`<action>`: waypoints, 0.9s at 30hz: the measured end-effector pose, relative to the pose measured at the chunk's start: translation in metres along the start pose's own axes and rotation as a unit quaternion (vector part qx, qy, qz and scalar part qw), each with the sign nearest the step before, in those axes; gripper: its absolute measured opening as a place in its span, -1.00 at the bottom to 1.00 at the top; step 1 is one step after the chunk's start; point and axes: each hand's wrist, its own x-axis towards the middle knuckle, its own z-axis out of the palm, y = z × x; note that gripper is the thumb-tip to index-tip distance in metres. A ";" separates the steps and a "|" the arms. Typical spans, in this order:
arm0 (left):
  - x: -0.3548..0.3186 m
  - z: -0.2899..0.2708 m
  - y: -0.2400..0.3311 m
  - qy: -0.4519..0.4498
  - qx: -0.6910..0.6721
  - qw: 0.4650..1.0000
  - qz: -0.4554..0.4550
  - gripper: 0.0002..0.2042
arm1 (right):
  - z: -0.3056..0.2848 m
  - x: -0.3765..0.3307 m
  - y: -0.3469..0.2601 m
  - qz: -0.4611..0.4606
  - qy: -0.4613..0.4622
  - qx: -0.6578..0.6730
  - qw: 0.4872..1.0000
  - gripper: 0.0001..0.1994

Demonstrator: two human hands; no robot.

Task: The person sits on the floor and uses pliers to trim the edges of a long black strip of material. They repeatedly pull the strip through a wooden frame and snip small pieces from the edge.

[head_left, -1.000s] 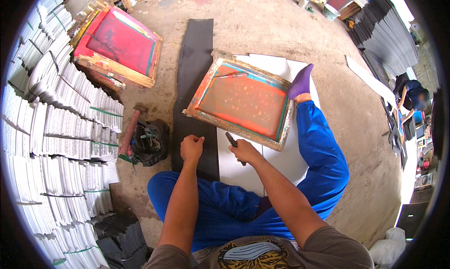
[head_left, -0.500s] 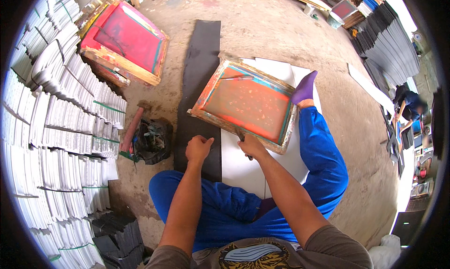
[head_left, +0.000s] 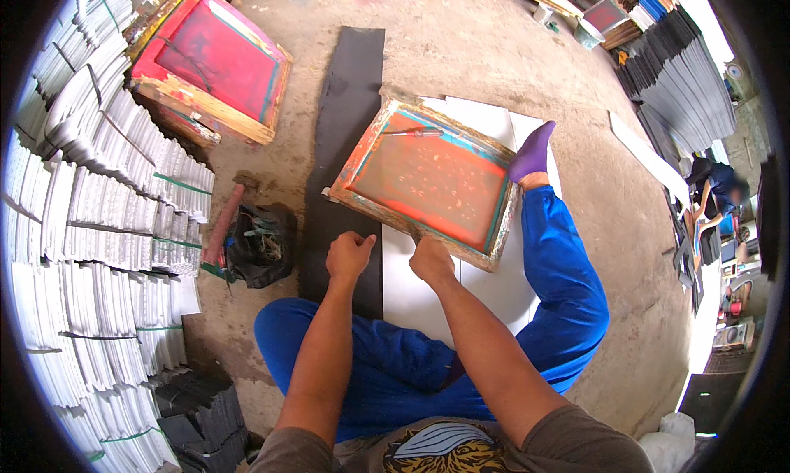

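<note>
A wood-framed silk screen (head_left: 428,177) with an orange and grey mesh lies tilted on white sheets (head_left: 399,288) in front of me. On its far side rests a slim tool (head_left: 414,132), red and silvery. My right hand (head_left: 432,260) is closed at the near edge of the frame; what its fingers hold is hidden. My left hand (head_left: 350,256) hovers over a long black strip (head_left: 337,160), fingers curled in with the thumb on top. Whatever may be inside that hand cannot be made out. My purple-socked foot (head_left: 532,153) touches the right edge of the frame.
To the left, bundled white sheets (head_left: 107,251) are stacked high. A black plastic bag (head_left: 262,246) and a pinkish roll (head_left: 222,222) lie beside the strip. Another screen, red (head_left: 218,57), sits at the far left. A co-worker (head_left: 717,185) bends at the far right.
My right hand has turned at the frame's edge, and the dark tool that showed in it is now out of sight. My left hand stays nearly where it was. The view has shifted slightly.
</note>
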 end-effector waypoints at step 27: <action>0.007 0.012 -0.010 0.009 -0.039 0.999 0.012 -0.57 | 0.022 0.005 0.016 0.008 0.037 0.044 0.998 -0.66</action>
